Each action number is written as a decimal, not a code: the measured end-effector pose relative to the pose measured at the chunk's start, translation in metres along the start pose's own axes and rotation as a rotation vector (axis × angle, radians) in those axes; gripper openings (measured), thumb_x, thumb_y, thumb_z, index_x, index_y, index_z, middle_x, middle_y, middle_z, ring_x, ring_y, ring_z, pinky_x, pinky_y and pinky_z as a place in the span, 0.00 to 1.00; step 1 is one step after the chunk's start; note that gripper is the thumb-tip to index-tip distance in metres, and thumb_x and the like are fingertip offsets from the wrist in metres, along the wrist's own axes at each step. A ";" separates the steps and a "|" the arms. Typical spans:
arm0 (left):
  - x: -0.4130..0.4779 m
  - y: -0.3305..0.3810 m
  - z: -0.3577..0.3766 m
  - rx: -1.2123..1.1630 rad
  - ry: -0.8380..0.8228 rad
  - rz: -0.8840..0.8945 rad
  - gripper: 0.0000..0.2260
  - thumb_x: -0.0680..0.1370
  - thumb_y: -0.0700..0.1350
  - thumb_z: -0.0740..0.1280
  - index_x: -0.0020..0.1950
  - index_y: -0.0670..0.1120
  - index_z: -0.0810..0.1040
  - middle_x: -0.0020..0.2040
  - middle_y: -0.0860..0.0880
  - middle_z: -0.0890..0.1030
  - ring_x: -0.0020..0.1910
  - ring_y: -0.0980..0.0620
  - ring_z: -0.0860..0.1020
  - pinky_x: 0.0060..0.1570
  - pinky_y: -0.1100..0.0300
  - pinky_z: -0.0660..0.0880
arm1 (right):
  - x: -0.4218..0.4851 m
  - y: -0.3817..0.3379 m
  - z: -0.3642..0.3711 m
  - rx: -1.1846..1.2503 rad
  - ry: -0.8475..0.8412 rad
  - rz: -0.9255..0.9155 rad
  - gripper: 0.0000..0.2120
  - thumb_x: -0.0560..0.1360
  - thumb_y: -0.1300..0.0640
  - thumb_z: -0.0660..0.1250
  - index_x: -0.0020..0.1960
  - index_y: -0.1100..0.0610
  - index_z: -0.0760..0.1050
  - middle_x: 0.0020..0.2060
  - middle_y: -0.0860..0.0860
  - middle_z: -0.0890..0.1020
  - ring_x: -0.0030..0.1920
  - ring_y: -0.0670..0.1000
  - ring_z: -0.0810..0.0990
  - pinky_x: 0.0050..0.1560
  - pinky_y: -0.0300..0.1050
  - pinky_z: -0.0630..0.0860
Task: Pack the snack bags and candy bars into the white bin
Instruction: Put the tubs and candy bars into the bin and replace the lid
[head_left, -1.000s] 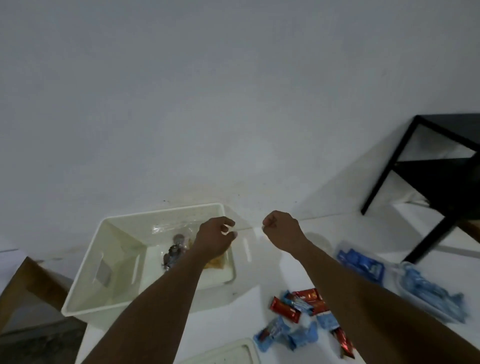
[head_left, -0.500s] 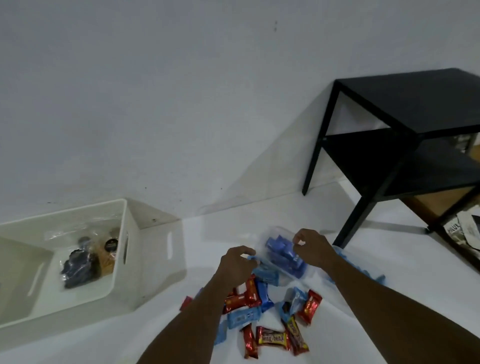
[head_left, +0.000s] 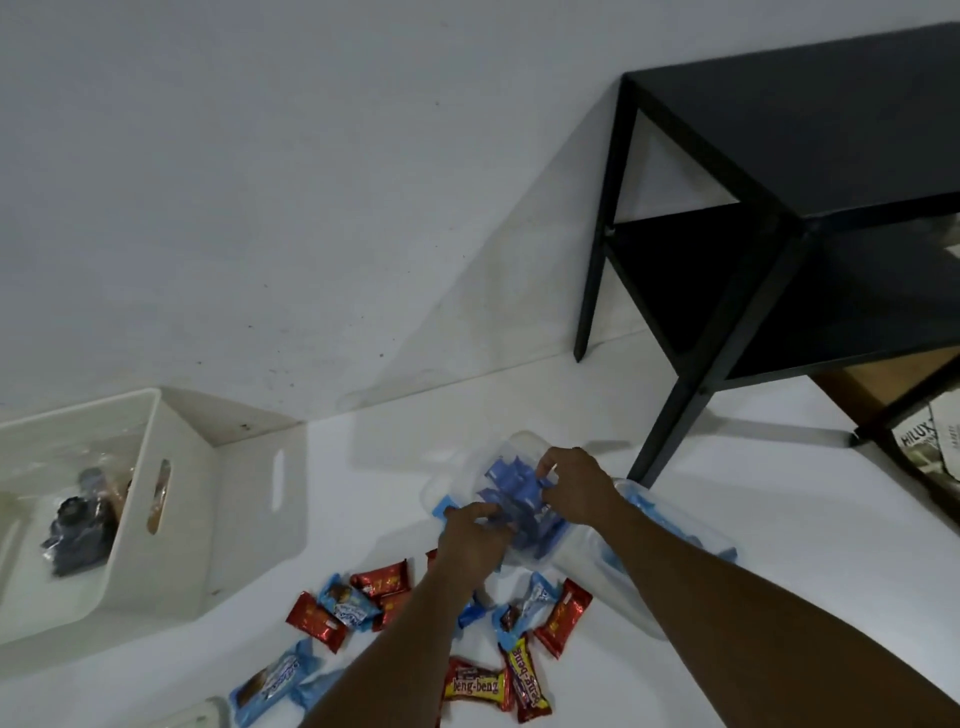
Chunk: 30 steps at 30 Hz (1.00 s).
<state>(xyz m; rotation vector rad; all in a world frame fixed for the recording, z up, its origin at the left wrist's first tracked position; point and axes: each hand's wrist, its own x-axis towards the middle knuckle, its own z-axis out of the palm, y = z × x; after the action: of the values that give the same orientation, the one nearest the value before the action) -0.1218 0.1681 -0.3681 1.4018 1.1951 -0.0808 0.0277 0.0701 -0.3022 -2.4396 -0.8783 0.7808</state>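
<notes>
A clear snack bag (head_left: 511, 493) full of blue wrapped pieces lies on the white floor. My left hand (head_left: 475, 538) grips its near edge and my right hand (head_left: 576, 491) pinches its right side. Red and blue candy bars (head_left: 374, 587) lie scattered below my hands. Two red-and-yellow bars (head_left: 475, 686) sit near the bottom edge. The white bin (head_left: 182, 499) stands at the left and holds a clear bag of dark snacks (head_left: 78, 530). A second clear bag with blue pieces (head_left: 670, 525) lies under my right forearm.
A black two-shelf side table (head_left: 779, 218) stands at the right against the white wall. Printed paper (head_left: 930, 447) lies beyond its leg. A white lid corner (head_left: 202, 714) shows at the bottom edge.
My view swung right from the bin to the snack pile. Both hands left the bin, reached the clear bag of blue pieces and now hold it.
</notes>
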 end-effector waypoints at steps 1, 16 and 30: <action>0.004 -0.004 0.001 -0.003 0.003 0.020 0.14 0.64 0.44 0.75 0.49 0.48 0.82 0.53 0.36 0.82 0.50 0.32 0.82 0.50 0.42 0.81 | -0.001 0.001 -0.003 0.014 0.012 -0.004 0.17 0.69 0.61 0.72 0.34 0.42 0.68 0.46 0.53 0.76 0.43 0.55 0.80 0.45 0.47 0.78; -0.114 0.056 0.064 -0.104 -0.108 0.134 0.07 0.72 0.33 0.74 0.46 0.42 0.80 0.46 0.36 0.83 0.36 0.44 0.84 0.43 0.49 0.84 | -0.074 0.051 -0.090 0.021 0.055 -0.020 0.08 0.70 0.61 0.71 0.41 0.48 0.77 0.44 0.49 0.79 0.47 0.54 0.81 0.49 0.48 0.78; -0.134 0.020 0.138 0.213 -0.130 0.281 0.18 0.72 0.51 0.72 0.57 0.63 0.68 0.56 0.48 0.77 0.51 0.46 0.80 0.44 0.57 0.80 | -0.106 0.139 -0.087 0.112 -0.018 0.117 0.11 0.71 0.59 0.72 0.40 0.46 0.71 0.50 0.51 0.79 0.51 0.55 0.79 0.55 0.50 0.78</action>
<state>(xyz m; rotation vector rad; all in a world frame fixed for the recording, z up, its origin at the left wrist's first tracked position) -0.0906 -0.0107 -0.3016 1.7124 0.8923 -0.1028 0.0751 -0.1178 -0.2768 -2.4056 -0.6832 0.8703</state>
